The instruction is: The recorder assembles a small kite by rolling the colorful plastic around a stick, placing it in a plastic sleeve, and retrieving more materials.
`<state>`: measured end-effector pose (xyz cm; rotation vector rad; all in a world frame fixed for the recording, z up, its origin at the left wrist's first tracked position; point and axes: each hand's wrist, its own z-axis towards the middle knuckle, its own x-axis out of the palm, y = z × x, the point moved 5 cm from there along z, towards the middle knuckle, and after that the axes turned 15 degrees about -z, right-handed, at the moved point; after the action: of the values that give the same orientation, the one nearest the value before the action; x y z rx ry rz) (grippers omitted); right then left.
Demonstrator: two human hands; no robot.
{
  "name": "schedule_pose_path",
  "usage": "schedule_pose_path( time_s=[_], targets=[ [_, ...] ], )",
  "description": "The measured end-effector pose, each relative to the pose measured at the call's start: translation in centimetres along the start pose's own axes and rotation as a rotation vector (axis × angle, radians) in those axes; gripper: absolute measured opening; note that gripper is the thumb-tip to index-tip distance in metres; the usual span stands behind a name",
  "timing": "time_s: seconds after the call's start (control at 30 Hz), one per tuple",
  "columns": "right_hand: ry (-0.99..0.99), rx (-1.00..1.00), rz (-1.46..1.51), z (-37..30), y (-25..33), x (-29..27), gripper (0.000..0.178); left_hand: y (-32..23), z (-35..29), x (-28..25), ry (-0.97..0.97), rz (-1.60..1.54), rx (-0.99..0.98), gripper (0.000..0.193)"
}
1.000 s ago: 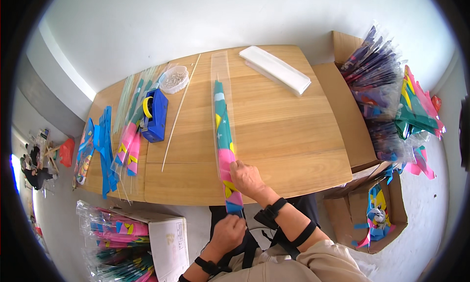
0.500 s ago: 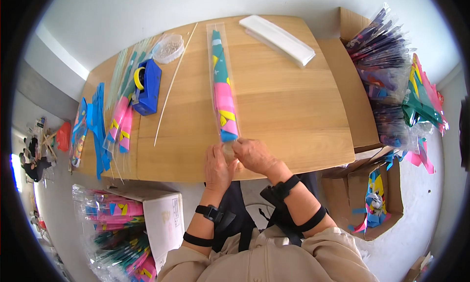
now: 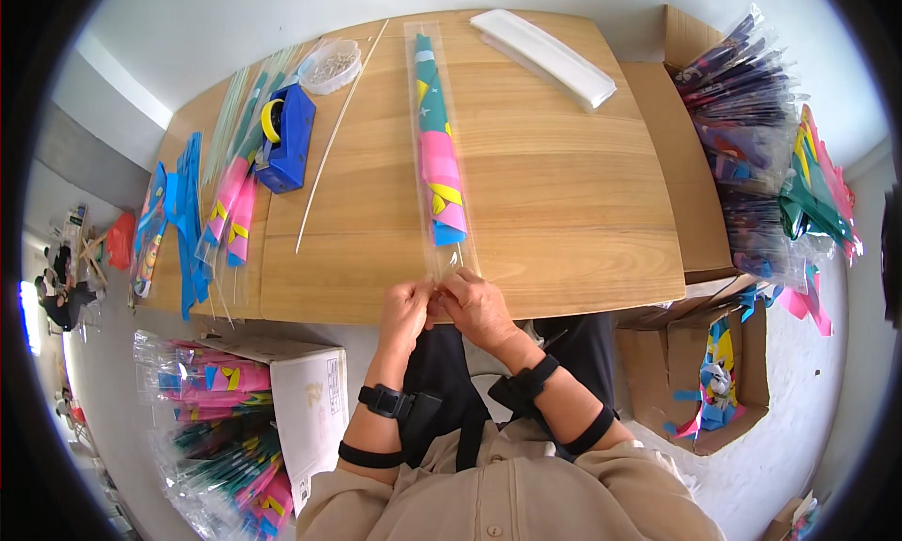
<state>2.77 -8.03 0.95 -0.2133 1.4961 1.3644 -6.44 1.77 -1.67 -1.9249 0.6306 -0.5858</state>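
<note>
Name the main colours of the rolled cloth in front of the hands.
The rolled cloth is green, pink, yellow and blue; head view shows it best.

Just below the centre of the frame, I cannot inspect the lower end of the clear sleeve (image 3: 458,261): the left hand (image 3: 404,308) and the right hand (image 3: 477,308) pinch it, their curled fingers concealing the exact contact points. At upper left, the contents of the white container (image 3: 328,88) are too small for me to identify, as is the dark clutter (image 3: 68,292) at far left. The lower edge truncates the beige shirt (image 3: 498,494); the fisheye rim crops a carton (image 3: 785,517) at lower right.
</note>
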Motion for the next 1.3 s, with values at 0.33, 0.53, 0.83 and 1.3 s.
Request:
schedule_pose_path(
  time_s=[0.33,0.53,0.83,1.3],
  targets=[
    [-0.085,-0.090,-0.094,-0.5,0.1,0.6,0.009,-0.1,0.5,0.0,-0.017,0.022,-0.061,0.029],
    [-0.142,-0.143,-0.140,-0.6,0.4,1.1,0.011,0.5,1.1,-0.3,-0.025,0.055,-0.003,0.027],
    [-0.291,0.150,0.079,-1.3,-1.4,-0.8,0.011,1.7,1.9,-1.2,-0.103,0.182,0.190,0.021],
    [-0.032,-0.101,0.015,-1.1,0.9,-0.8,0.009,0.6,1.7,-1.1,-0.034,0.181,0.091,0.021]
  ],
)
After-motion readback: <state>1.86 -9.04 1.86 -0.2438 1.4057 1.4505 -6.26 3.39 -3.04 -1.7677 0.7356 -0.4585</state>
